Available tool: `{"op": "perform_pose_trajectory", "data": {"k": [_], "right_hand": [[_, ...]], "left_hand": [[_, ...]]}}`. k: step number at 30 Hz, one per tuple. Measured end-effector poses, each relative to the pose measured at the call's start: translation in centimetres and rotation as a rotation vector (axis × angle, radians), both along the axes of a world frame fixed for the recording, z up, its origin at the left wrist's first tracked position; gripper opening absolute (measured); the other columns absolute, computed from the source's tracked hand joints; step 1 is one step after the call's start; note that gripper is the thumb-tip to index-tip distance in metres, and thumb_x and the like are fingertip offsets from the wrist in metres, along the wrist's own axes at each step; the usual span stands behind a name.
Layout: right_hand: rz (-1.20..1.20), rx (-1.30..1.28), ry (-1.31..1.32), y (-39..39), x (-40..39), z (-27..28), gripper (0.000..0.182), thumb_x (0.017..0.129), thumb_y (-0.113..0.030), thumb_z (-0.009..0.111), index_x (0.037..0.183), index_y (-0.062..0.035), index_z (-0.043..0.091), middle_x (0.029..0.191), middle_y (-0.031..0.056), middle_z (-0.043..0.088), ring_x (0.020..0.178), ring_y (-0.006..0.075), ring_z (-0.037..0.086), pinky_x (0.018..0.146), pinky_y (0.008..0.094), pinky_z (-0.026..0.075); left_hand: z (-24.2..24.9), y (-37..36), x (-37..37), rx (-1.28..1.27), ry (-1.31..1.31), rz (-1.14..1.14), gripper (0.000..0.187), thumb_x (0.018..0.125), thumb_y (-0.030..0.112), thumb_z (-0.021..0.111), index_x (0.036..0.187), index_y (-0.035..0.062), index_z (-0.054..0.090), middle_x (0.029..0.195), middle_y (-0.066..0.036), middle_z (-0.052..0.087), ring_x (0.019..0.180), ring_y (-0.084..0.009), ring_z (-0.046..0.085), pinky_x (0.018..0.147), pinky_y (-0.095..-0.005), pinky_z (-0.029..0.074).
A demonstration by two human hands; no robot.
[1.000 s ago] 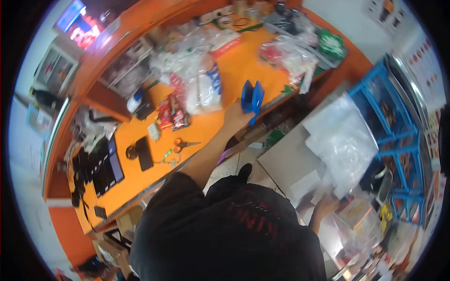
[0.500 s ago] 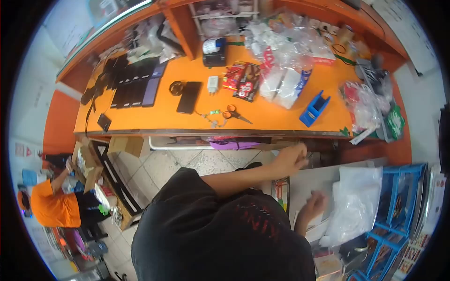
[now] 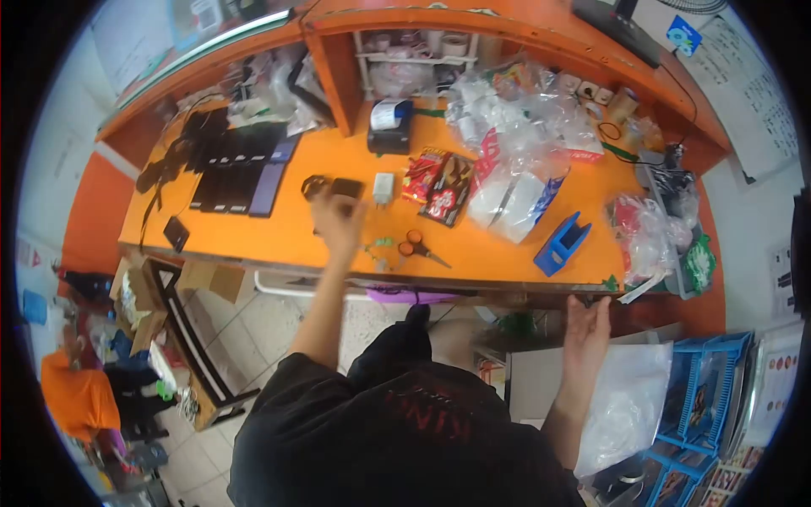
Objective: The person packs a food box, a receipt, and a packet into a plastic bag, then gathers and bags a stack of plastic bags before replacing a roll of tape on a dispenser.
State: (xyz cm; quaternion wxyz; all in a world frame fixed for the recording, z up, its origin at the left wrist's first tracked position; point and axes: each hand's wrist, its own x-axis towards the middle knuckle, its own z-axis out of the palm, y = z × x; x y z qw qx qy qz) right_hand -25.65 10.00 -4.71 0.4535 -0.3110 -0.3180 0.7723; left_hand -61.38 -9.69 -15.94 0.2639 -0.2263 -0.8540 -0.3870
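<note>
My left hand [image 3: 338, 224], blurred by motion, is over the lower part of a black phone [image 3: 346, 188] on the orange counter [image 3: 253, 237]. Whether its fingers grip the phone is unclear. A dark round coil [image 3: 315, 186] lies just left of the phone, and a white charger [image 3: 383, 188] to its right. My right hand [image 3: 585, 329] is at the counter's front edge, palm up, fingertips and thumb drawn together around something small and dark. Orange-handled scissors [image 3: 416, 247] and a blue tape dispenser [image 3: 562, 245] lie between the hands.
Snack packets [image 3: 446, 190], a small printer [image 3: 389, 128] and clear plastic bags [image 3: 515, 118] stand farther back. Dark phone boxes [image 3: 232, 177] lie at the left. White plastic bags [image 3: 625, 406] and blue racks [image 3: 710, 393] are at the right. A person in orange [image 3: 76, 393] is far left.
My left hand has moved left and forward from near my body to the phone. My right hand has come up to the counter's edge. The camera view has shifted.
</note>
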Motion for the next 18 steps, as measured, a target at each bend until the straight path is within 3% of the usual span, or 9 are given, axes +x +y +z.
{"op": "perform_pose_trajectory", "data": {"k": [2,4,8,9,11,12,13,15,18], "right_hand": [[0.107,0.017,0.106,0.4,-1.8,-1.9,0.028,0.091,-0.028,0.044,0.08,-0.0046,0.055,0.07,0.0052,0.056,0.077,0.0186,0.056,0.085,0.0353,0.042],[-0.017,-0.164,-0.008,0.4,-5.7,-1.6,0.026,0.091,-0.027,0.045,0.083,-0.0049,0.056,0.073,0.005,0.057,0.076,0.0193,0.056,0.083,0.0352,0.042],[0.119,0.019,-0.03,2.2,-9.1,-2.7,0.017,0.089,-0.019,0.047,0.085,-0.0046,0.055,0.078,0.0048,0.058,0.075,0.0174,0.056,0.08,0.033,0.042],[0.144,0.065,-0.042,2.8,-9.6,-2.4,0.016,0.089,-0.018,0.047,0.084,-0.0044,0.055,0.077,0.0043,0.057,0.075,0.0162,0.056,0.078,0.0308,0.042],[0.068,0.077,-0.066,3.4,-10.2,-1.8,0.016,0.089,-0.017,0.047,0.083,-0.0044,0.055,0.077,0.0042,0.057,0.074,0.0162,0.056,0.077,0.03,0.042],[0.036,0.094,-0.085,3.7,-10.4,-1.5,0.016,0.089,-0.017,0.047,0.082,-0.0044,0.055,0.076,0.0041,0.057,0.074,0.0162,0.056,0.077,0.0293,0.042],[-0.012,0.131,-0.149,3.8,-10.4,-1.0,0.014,0.088,-0.017,0.049,0.085,-0.0042,0.054,0.077,0.0035,0.056,0.075,0.0144,0.055,0.076,0.0285,0.041],[-0.13,0.192,-0.276,5.1,-9.9,-1.4,0.014,0.087,-0.017,0.05,0.088,-0.0038,0.054,0.078,0.0031,0.056,0.077,0.0136,0.054,0.077,0.028,0.041],[-0.278,0.267,-0.445,9.1,-9.4,-1.7,0.019,0.087,-0.019,0.051,0.099,-0.0041,0.051,0.091,0.0029,0.053,0.087,0.0116,0.05,0.079,0.0264,0.039]], "left_hand": [[0.1,-2.0,-5.9,-0.179,-0.287,0.214,0.06,0.068,0.046,0.066,0.109,0.0039,0.053,0.121,-0.025,0.043,0.114,-0.0388,0.037,0.093,-0.0446,0.032],[-2.3,-2.5,-10.7,-0.385,-0.612,0.405,0.094,0.067,0.071,0.049,0.135,0.0099,0.026,0.134,-0.024,0.028,0.123,-0.0405,0.029,0.097,-0.0495,0.029],[-2.6,-1.7,-14.0,-0.679,-0.701,0.342,0.085,0.065,0.059,0.057,0.126,0.0054,0.035,0.127,-0.022,0.038,0.117,-0.0383,0.037,0.088,-0.0478,0.038],[-3.3,-1.8,-15.3,-0.65,-0.654,0.352,0.078,0.066,0.054,0.06,0.122,0.0029,0.041,0.121,-0.022,0.045,0.115,-0.0378,0.04,0.087,-0.0457,0.04],[-5.5,-3.3,-18.6,-0.305,-0.415,0.136,0.047,0.065,0.031,0.068,0.097,-0.0019,0.056,0.072,-0.018,0.06,0.068,-0.0288,0.06,0.064,-0.0379,0.049],[-2.5,-2.3,-17.9,-0.132,-0.525,0.083,0.037,0.068,0.024,0.069,0.087,-0.0035,0.055,0.061,-0.012,0.055,0.053,-0.0217,0.054,0.053,-0.0338,0.045],[-6.1,-3.3,-21.0,0.165,-0.482,-0.058,0.033,0.071,0.022,0.068,0.083,-0.0036,0.051,0.067,-0.01,0.053,0.057,-0.0161,0.049,0.053,-0.0296,0.041],[-2.4,1.4,-18.8,0.367,-0.225,0.036,0.037,0.073,0.022,0.067,0.091,-0.0032,0.047,0.078,-0.009,0.05,0.063,-0.0151,0.046,0.056,-0.0281,0.041],[5.6,9.8,-12.5,0.504,-0.032,-0.348,0.051,0.075,0.027,0.064,0.109,-0.0007,0.038,0.1,-0.011,0.043,0.08,-0.0172,0.045,0.066,-0.0302,0.042]]}}
